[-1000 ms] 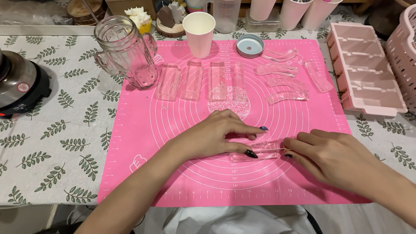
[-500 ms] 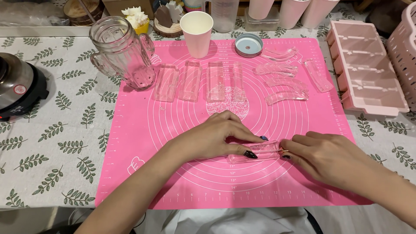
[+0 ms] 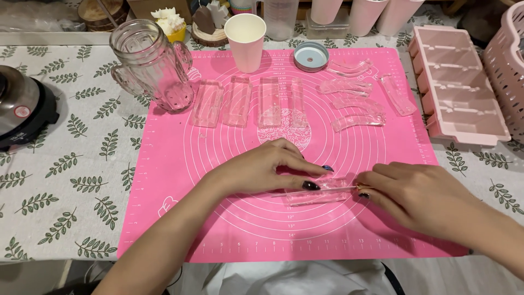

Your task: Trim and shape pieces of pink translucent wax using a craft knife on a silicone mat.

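Both hands pinch one clear plastic mould piece (image 3: 322,191) that lies flat on the near half of the pink silicone mat (image 3: 180,180). Left hand (image 3: 262,169): grip closed on the piece, thumb and fingertips pressed on its left end and upper edge. Right hand (image 3: 415,194): grip closed on the piece's right end, fingertips touching it; the exact finger contact is partly hidden.

Middle of the mat: a printed pattern of concentric white circles, on which the held piece rests.

Far half of the mat, left group: four straight clear mould pieces (image 3: 251,101), laid side by side, long axes pointing away from the viewer. Far half, right group: several curved clear mould pieces (image 3: 355,104), stacked loosely one behind another, with one more straight piece just to their right.

Far edge of the mat: a round metal lid (image 3: 311,56) and a pale paper cup (image 3: 245,35), upright.

Off the mat, on the table under a leaf-patterned cloth (image 3: 65,164): a cactus-shaped glass jar (image 3: 153,68) at the mat's far left corner; a dark round appliance (image 3: 22,109) at the left edge; a pink compartment tray (image 3: 456,87) to the right, with a pink basket (image 3: 505,54) beyond it.
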